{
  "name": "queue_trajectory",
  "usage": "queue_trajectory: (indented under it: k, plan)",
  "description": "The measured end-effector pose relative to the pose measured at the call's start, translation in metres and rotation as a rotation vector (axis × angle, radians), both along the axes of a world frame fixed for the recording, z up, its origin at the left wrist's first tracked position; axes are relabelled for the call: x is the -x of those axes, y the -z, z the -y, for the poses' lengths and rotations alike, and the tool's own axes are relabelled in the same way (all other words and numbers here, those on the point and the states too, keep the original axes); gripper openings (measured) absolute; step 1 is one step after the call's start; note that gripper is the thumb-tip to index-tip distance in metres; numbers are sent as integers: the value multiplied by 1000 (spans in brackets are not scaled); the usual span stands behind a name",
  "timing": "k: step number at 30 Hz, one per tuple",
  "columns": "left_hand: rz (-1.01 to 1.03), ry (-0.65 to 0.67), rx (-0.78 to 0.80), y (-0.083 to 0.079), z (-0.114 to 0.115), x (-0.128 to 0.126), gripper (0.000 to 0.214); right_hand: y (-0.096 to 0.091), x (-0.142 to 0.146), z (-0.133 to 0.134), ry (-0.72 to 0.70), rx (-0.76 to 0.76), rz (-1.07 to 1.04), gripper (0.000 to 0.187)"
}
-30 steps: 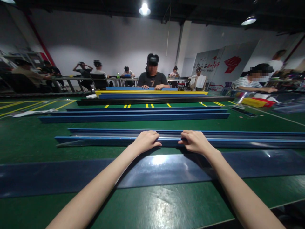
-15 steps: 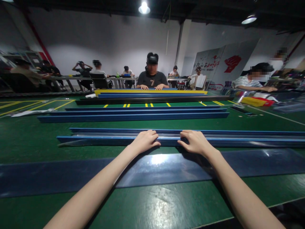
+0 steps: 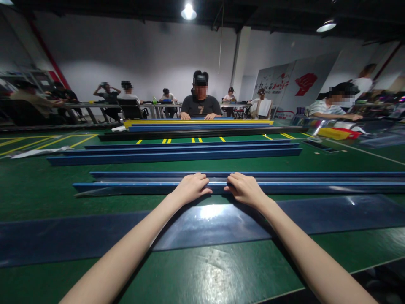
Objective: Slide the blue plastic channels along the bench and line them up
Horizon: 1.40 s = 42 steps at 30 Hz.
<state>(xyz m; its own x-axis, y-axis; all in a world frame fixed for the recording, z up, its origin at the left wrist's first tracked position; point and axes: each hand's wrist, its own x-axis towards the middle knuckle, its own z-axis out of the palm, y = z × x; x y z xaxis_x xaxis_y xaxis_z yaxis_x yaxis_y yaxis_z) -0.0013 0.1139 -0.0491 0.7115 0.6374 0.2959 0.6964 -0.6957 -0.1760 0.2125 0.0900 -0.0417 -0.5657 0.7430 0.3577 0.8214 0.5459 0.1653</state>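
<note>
A long blue plastic channel strip [image 3: 126,188] lies crosswise in front of me, with a clear film along its near side at the left. My left hand [image 3: 192,185] is closed over its near edge, fingers on top and thumb on the front. To the right, a short gap away, my right hand [image 3: 243,187] grips the same edge with fingers curled over and thumb in front. Below my wrists a flat, shiny translucent sheet strip [image 3: 209,230] lies across the table, reflecting the lamp.
More blue strips [image 3: 177,155] lie farther back on the green table [image 3: 202,274]. Beyond them are a black strip [image 3: 152,136] and a yellow strip [image 3: 199,122]. A person [image 3: 201,101] sits opposite. A phone [image 3: 319,146] and a yellow tray [image 3: 333,134] are at right.
My right hand has slid left along the blue strip, narrowing the gap to my left hand. My left hand stays at about the same spot. The view has shifted slightly.
</note>
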Motion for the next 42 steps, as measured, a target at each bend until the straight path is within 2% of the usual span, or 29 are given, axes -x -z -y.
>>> queue_trajectory:
  k: [8, 20, 32, 42]
  plan:
    - [12, 9, -5, -2, 1, 0, 29, -8, -1, 0, 23, 26, 67, 19]
    - [37, 64, 22, -3, 0, 1, 26, -14, -20, 2, 181, 125, 62, 19]
    - [61, 58, 73, -4, 1, -1, 24, -8, -20, 0, 84, 265, -166, 26]
    - [65, 62, 82, -3, 1, 0, 23, -6, -19, -1, 64, 286, -176, 30]
